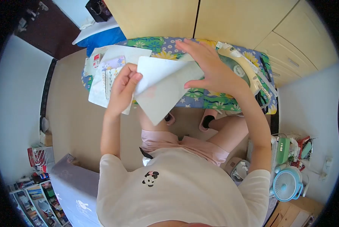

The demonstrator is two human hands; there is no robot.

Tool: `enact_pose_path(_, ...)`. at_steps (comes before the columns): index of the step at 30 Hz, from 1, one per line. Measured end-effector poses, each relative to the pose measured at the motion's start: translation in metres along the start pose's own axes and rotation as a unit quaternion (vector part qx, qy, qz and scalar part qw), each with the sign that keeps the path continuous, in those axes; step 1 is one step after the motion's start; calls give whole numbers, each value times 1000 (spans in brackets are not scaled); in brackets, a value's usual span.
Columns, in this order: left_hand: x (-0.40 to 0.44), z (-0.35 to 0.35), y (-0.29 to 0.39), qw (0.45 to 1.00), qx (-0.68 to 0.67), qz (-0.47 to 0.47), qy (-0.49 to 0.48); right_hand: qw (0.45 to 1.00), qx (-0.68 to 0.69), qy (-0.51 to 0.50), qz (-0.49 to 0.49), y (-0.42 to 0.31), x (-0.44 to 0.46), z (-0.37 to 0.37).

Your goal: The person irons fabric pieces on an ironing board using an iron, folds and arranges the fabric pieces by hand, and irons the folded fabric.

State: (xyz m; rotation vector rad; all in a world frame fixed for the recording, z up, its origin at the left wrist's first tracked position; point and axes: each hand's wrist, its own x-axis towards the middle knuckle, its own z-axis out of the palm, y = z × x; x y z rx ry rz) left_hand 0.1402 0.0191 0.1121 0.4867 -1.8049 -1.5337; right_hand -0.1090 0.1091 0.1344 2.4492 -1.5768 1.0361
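Note:
Between the fingers and thumb of my left hand (124, 89) is the left edge of a white paper sheet (158, 100), held up over the front of the table. A pale layer of the sheet is folded or curled diagonally across its upper part. My right hand (209, 66) is at the sheet's right side, thumb and fingers spread wide; whether it touches the paper I cannot tell. Below and left of my left hand, more white sheets (95, 94) lie on the table, with a purple patterned piece (116, 62) and a strip with small prints on top.
A colourful flowered cloth (218, 101) covers the table. At its right end lie a cream curved object (245, 66) and a dark pen-like item (266, 69). Pale cabinets (237, 19) stand behind. A blue basket (286, 185) and a green box (283, 150) are at lower right.

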Motion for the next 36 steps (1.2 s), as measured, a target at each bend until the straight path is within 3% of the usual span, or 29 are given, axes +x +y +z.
enact_pose_path(3, 10, -16, 30, 1000, -12, -16, -11, 996, 69, -56, 12, -5, 14, -7)
enact_pose_path(5, 16, -22, 46, 999, -19, -34, -6, 935, 108, -274, 197, -8, 19, -16)
enact_pose_path(6, 22, -25, 50, 999, -5, -52, 0, 935, 108, -275, 194, -7, 15, -14)
enact_pose_path(8, 25, -28, 59, 997, 7, -70, 9, 931, 281, -128, 193, -8, 2, -6)
enact_pose_path(10, 26, -28, 65, 980, 158, -95, -71, 910, 333, -98, 226, -15, -5, -4)
enact_pose_path(11, 30, -32, 62, 980, 157, -96, -73, 885, 383, -65, 258, -16, -9, -3)
enact_pose_path(13, 43, -44, 52, 952, 152, -214, -156, 853, 421, -75, 299, -17, -14, -1)
enact_pose_path(14, 49, -46, 49, 951, 151, -217, -157, 819, 457, -86, 337, -17, -18, 1)
enact_pose_path(17, 62, -47, 41, 933, 140, -280, -178, 784, 460, -114, 400, -5, -36, 13)
enact_pose_path(22, 80, -50, 36, 923, 164, -270, -218, 744, 529, -88, 399, -7, -83, 39)
enact_pose_path(24, 86, -47, 46, 932, 176, -208, -241, 735, 543, -67, 401, -13, -97, 48)
enact_pose_path(27, 95, -43, 70, 929, 213, -181, -244, 765, 465, 66, 440, -16, -110, 74)
enact_pose_path(28, 98, -45, 76, 928, 214, -183, -242, 764, 468, 64, 439, -17, -111, 74)
enact_pose_path(30, 110, -52, 83, 920, 256, -65, -288, 743, 456, 253, 419, -23, -107, 64)
enact_pose_path(31, 115, -55, 83, 921, 258, -66, -285, 744, 459, 251, 417, -28, -104, 55)
enact_pose_path(33, 127, -61, 84, 941, 202, -7, -270, 844, 368, 331, 207, -40, -102, 31)
enact_pose_path(34, 132, -62, 83, 949, 172, 23, -263, 844, 369, 330, 205, -46, -99, 24)
enact_pose_path(36, 134, -62, 75, 955, 165, 38, -244, 966, 132, 220, 13, -59, -93, 11)
